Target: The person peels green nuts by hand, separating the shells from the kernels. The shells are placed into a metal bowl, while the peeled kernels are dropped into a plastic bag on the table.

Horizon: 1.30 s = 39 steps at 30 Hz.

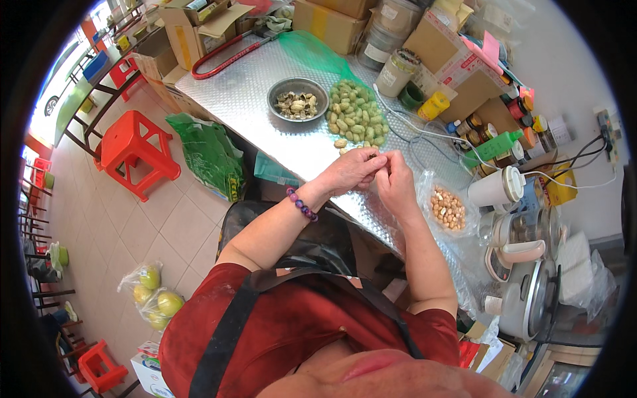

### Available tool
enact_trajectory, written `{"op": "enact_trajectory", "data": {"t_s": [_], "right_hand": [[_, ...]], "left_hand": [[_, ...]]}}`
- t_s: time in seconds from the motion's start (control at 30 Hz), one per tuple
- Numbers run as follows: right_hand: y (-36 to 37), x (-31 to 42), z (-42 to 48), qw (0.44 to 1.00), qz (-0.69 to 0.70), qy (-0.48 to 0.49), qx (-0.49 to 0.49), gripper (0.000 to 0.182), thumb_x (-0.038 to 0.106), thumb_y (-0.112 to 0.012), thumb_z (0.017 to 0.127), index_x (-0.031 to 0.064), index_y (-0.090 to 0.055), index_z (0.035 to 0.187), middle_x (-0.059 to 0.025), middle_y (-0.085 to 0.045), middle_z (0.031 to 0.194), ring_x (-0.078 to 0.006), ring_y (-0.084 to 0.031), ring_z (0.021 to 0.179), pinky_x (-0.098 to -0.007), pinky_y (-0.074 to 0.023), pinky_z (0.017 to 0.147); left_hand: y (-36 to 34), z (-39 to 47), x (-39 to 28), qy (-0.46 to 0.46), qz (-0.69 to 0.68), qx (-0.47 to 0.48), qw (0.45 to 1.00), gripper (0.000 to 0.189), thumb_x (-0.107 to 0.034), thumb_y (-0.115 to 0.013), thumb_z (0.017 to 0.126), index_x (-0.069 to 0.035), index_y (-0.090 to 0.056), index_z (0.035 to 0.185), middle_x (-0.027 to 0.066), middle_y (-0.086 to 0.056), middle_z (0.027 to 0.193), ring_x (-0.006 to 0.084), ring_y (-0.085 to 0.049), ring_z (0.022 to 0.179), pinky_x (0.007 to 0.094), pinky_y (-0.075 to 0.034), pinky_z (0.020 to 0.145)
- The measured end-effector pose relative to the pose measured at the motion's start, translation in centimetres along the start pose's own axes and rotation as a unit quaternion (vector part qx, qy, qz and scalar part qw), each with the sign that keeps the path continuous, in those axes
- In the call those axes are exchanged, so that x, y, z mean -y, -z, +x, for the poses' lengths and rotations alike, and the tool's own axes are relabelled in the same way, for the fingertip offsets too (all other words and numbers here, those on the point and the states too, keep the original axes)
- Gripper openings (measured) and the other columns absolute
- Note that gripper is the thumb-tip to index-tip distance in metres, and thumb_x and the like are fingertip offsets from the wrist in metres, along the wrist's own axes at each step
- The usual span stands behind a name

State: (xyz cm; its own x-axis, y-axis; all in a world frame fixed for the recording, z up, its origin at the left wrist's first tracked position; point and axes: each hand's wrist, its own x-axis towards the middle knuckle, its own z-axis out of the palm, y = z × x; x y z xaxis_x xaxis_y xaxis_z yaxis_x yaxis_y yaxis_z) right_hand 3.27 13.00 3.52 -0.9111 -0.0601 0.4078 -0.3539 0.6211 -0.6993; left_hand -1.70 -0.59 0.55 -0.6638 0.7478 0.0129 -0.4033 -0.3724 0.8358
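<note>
My left hand (351, 170) and my right hand (396, 180) meet over the table's near edge, fingertips pinched together. A small brown bit, apparently part of a peanut (372, 156), shows at the left fingers; the fingers hide most of it. Just beyond lie a few loose unshelled peanuts (340, 144). A heap of peanuts in a green mesh bag (356, 112) spreads behind them. To its left stands a steel bowl (275, 112) with peanut shells (297, 105). Right of my right forearm, shelled peanut kernels (448, 206) fill a clear plastic bag (427, 186).
Jars (470, 124), a white tumbler (490, 188), a white cable (393, 103) and a glass kettle (522, 226) crowd the right side. Cardboard boxes (323, 25) and a red-framed hacksaw (234, 58) lie at the back. A red stool (132, 144) and a green bag (206, 154) are left on the floor.
</note>
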Motion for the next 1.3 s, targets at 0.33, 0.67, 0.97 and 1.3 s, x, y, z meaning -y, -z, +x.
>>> {"op": "enact_trajectory", "data": {"t_s": [0.33, 0.67, 0.97, 1.3], "right_hand": [[0.4, -1.4, 0.4, 0.993, 0.111, -0.027, 0.04, 0.006, 0.003, -0.049, 0.086, -0.0005, -0.052, 0.09, -0.0103, -0.061, 0.076, -0.0189, -0.058, 0.069, -0.0306, -0.0469, 0.066], [0.5, -1.8, 0.5, 0.961, 0.24, -0.12, 0.061, 0.014, 0.013, -0.057, 0.091, -0.0002, -0.054, 0.094, -0.0037, -0.061, 0.08, -0.0093, -0.057, 0.074, -0.023, -0.0457, 0.068], [0.0, -0.1, 0.3, 0.995, 0.099, 0.027, 0.001, 0.007, 0.009, -0.055, 0.091, 0.0016, -0.056, 0.092, -0.0066, -0.061, 0.075, -0.0148, -0.059, 0.068, -0.0273, -0.0479, 0.064], [0.5, 0.4, 0.1, 0.995, 0.09, 0.032, -0.005, 0.015, 0.008, -0.052, 0.092, 0.0021, -0.059, 0.103, -0.0108, -0.064, 0.085, -0.0192, -0.063, 0.076, -0.0286, -0.0493, 0.067]], "left_hand": [[-0.2, -0.4, -0.4, 0.034, -0.034, -0.02, 0.999, 0.028, -0.032, -0.049, 0.097, -0.009, -0.047, 0.081, -0.0054, -0.037, 0.065, 0.0034, -0.03, 0.049, 0.0182, -0.026, 0.042], [0.9, 0.3, -0.5, 0.103, -0.15, 0.013, 0.983, 0.035, -0.039, -0.046, 0.097, -0.008, -0.048, 0.079, -0.0026, -0.043, 0.067, 0.003, -0.031, 0.048, 0.0155, -0.025, 0.039], [1.8, 0.4, -0.2, 0.12, -0.191, 0.069, 0.972, 0.035, -0.038, -0.043, 0.098, -0.009, -0.047, 0.078, -0.0025, -0.042, 0.063, 0.0028, -0.031, 0.045, 0.0152, -0.025, 0.038], [1.7, -0.3, -0.6, 0.127, -0.217, 0.154, 0.956, 0.037, -0.038, -0.044, 0.097, -0.009, -0.044, 0.075, -0.0023, -0.04, 0.061, 0.0034, -0.032, 0.044, 0.0153, -0.026, 0.037]]}}
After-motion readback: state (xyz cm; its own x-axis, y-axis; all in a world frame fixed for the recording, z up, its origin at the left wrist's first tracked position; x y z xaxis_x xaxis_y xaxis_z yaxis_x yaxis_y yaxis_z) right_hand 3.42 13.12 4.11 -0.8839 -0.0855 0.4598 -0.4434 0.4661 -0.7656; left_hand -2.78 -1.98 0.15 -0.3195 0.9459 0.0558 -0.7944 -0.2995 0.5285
